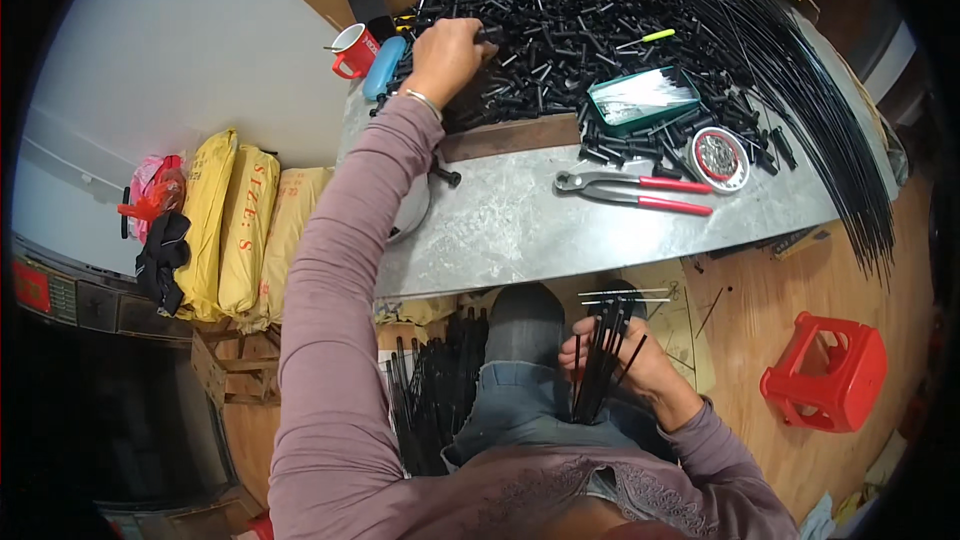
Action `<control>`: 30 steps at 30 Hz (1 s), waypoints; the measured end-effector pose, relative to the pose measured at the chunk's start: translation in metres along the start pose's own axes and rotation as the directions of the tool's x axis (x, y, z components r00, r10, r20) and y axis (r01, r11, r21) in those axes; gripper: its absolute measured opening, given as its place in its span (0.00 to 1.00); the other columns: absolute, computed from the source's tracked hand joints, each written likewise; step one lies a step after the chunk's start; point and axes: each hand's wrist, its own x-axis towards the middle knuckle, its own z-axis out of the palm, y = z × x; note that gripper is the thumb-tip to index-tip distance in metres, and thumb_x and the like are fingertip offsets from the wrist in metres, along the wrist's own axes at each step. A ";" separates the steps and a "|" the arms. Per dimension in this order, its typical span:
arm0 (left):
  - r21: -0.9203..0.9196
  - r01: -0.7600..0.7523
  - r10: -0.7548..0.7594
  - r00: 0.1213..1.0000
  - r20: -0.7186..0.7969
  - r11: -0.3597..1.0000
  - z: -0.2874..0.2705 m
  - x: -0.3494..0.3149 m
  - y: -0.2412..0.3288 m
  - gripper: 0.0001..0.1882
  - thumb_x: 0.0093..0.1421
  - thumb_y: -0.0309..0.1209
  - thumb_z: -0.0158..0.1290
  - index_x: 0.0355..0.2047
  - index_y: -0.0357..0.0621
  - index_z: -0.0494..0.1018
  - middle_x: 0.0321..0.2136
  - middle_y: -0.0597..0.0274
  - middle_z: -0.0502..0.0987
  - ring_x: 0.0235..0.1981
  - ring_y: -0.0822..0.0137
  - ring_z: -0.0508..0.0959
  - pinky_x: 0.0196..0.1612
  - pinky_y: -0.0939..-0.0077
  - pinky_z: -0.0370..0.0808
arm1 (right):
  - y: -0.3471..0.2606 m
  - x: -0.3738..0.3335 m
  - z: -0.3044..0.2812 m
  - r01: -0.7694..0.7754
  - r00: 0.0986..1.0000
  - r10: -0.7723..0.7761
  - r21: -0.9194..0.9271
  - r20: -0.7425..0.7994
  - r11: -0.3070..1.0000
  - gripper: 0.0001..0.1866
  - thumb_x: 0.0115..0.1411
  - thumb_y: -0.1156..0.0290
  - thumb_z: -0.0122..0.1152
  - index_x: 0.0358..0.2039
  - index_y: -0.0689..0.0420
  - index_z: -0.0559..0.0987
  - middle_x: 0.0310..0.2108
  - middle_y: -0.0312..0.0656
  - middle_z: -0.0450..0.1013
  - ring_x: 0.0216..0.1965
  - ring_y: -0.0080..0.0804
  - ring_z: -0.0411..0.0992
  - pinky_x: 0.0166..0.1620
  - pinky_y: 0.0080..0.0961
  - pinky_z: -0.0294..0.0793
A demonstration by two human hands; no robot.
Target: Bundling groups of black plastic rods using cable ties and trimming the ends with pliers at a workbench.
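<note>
My left hand (448, 58) reaches to the left part of a big heap of short black plastic tube pieces (560, 20) on the table. Its fingers are bent and closed; dark pieces lie against the fingertips, and what they grip is hidden. Over my lap, my right hand (645, 370) holds a bundle of thin black rods (598, 365), tops pointing up and away. A few thin pale rods (625, 296) lie crosswise at the bundle's upper end. More black rods (440, 380) stand in a cluster left of my legs.
The grey tabletop (490, 230) bears red-handled pliers (635, 190), a green tray (645, 100) of thin clear strips, a round dish (718, 160), a red mug (352, 50) and a blue case (385, 68). Long black rods (800, 90) overhang the right edge. A red stool (828, 372) stands right.
</note>
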 end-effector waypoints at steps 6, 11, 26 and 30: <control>-0.416 -0.073 0.166 0.968 0.190 0.907 -0.060 -0.075 0.052 0.15 0.57 0.36 0.59 0.34 0.34 0.75 0.19 0.56 0.74 0.23 0.77 0.68 0.30 0.77 0.70 | 0.011 0.001 0.009 0.000 1.000 -0.001 0.048 0.023 0.999 0.21 0.62 0.63 0.57 0.49 0.63 0.66 0.37 0.55 0.74 0.38 0.47 0.77 0.41 0.39 0.80; -0.756 0.340 0.224 0.816 0.533 0.560 -0.078 -0.188 0.089 0.09 0.54 0.28 0.60 0.33 0.37 0.75 0.27 0.70 0.75 0.30 0.80 0.72 0.35 0.83 0.70 | 0.010 -0.007 0.032 0.098 0.991 -0.103 0.061 0.088 0.993 0.19 0.65 0.65 0.53 0.51 0.60 0.61 0.37 0.57 0.74 0.36 0.46 0.77 0.38 0.40 0.80; -0.656 0.535 -0.028 0.763 0.646 -0.532 -0.035 -0.303 0.158 0.15 0.60 0.31 0.57 0.45 0.36 0.72 0.35 0.60 0.77 0.35 0.69 0.77 0.40 0.72 0.76 | 0.024 -0.033 0.050 0.209 0.976 -0.209 0.013 0.061 0.978 0.17 0.66 0.65 0.51 0.49 0.62 0.67 0.35 0.51 0.75 0.32 0.38 0.78 0.35 0.32 0.80; -0.711 0.505 -0.067 0.791 0.608 -0.489 -0.034 -0.295 0.170 0.17 0.60 0.32 0.57 0.45 0.36 0.71 0.32 0.61 0.76 0.34 0.68 0.77 0.39 0.73 0.76 | 0.025 -0.035 0.046 0.257 0.964 -0.259 0.034 0.055 0.966 0.18 0.66 0.64 0.51 0.51 0.62 0.66 0.35 0.51 0.75 0.31 0.36 0.77 0.35 0.30 0.80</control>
